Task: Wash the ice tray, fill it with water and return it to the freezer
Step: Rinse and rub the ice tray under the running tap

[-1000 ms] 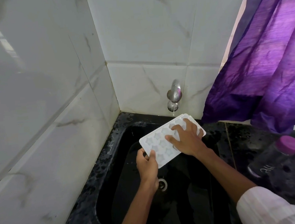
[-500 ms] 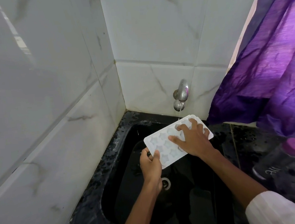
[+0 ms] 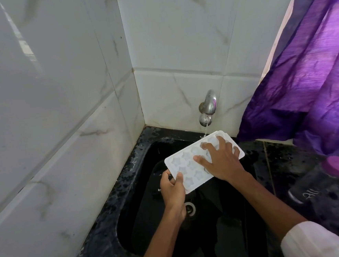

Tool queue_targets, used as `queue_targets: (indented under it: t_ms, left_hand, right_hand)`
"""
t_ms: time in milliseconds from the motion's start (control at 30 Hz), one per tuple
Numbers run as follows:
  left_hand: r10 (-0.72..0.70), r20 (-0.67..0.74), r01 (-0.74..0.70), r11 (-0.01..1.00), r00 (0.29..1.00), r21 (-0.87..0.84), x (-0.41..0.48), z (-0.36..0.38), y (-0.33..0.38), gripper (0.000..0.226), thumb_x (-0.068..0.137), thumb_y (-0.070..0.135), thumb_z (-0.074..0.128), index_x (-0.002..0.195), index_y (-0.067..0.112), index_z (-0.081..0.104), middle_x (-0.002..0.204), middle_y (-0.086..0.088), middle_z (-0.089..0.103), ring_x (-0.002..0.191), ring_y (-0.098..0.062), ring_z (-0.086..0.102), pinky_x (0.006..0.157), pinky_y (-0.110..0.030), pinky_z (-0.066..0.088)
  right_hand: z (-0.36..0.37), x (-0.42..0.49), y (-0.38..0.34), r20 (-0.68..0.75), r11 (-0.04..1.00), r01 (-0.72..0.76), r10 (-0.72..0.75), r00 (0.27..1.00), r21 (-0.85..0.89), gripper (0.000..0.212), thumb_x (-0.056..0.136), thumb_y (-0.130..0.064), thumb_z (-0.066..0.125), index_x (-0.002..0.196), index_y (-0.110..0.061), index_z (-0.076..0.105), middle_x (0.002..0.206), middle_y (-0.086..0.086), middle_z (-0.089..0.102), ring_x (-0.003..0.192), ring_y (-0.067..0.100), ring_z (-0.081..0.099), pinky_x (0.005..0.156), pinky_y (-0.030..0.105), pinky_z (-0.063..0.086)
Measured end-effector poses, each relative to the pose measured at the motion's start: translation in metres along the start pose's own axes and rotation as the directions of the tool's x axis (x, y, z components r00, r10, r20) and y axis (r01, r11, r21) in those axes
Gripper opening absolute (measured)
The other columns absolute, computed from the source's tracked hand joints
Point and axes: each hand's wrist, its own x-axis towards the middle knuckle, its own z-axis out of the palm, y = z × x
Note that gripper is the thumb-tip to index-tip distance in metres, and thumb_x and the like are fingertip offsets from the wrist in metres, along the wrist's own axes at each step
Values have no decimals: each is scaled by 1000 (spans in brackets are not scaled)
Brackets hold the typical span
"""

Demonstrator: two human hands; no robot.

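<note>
Head view: left hand (image 3: 172, 186) fingers grip ice tray (image 3: 185, 164) corner; right hand (image 3: 221, 160) fingers spread flat on it.

Ice tray (image 3: 183, 162): held over the sink (image 3: 119, 194), gripped at its near corner by the left hand (image 3: 172, 187), thumb on top.
Right hand (image 3: 222, 162): laid on the tray, fingers spread.
Tap (image 3: 208, 106): just beyond the right hand, water running onto the tray's far end.
Bottle (image 3: 321, 186): right of the right hand, well apart.

White ice tray (image 3: 186, 163) with star-shaped cells, tilted, held over black sink (image 3: 129, 193), under running tap (image 3: 208, 106)
</note>
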Motion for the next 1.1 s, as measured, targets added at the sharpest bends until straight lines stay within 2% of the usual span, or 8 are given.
queue_targets:
  t_ms: [133,267,400,600,800,933,1100]
  left_hand:
    - [-7,-7,7,1000,1000,-23,-2,-2,2,12,103,11,53,112,17,57,104,-9,75,94,-20,75,70,-31,59]
    - [-4,-1,4,999,1000,-44,-5,-2,3,11,103,9,53,109,17,58,103,-10,76,92,-20,75,67,-29,58]
    - [2,19,-1,999,1000,-46,-6,0,5,12,103,8,52,107,19,57,104,-10,76,94,-20,74,72,-31,59]
    - [11,11,-10,999,1000,-39,-5,-1,6,12,103,9,53,110,18,57,103,-8,75,90,-17,75,65,-26,58]
    - [10,14,-10,1000,1000,-29,-4,0,4,12,103,10,54,110,19,58,105,-9,76,92,-19,76,70,-31,59]
    - [12,-1,-12,1000,1000,-28,-4,2,5,12,103,11,54,109,21,57,105,-8,75,93,-18,75,69,-29,58]
    - [6,-8,-6,999,1000,-32,-2,0,5,13,103,11,53,108,22,57,104,-8,75,92,-18,75,70,-30,59]
  right_hand:
    - [-1,-2,1,17,1000,-9,8,1000,10,56,89,-73,40,138,-45,42,160,7,8,142,34,20,116,57,10]
    - [-1,-4,2,-6,1000,2,-2,1000,17,55,89,-72,43,135,-42,44,159,7,10,142,32,21,115,57,10]
    - [-1,-4,2,-10,999,-18,19,1000,27,57,90,-70,43,138,-39,43,161,8,8,143,34,20,116,57,10]
    - [0,-2,4,26,998,-31,29,999,49,54,91,-72,39,138,-46,41,161,7,6,144,33,16,116,56,9]
    - [1,-2,4,27,999,-30,28,999,43,57,91,-71,41,138,-39,41,161,9,9,143,33,19,116,56,12]
    - [0,0,2,38,1000,-7,6,999,22,57,93,-70,37,142,-42,36,162,10,3,144,34,16,116,56,10]
    - [-1,2,4,61,998,-19,15,998,58,53,90,-72,39,137,-46,40,162,7,5,145,33,11,116,56,5]
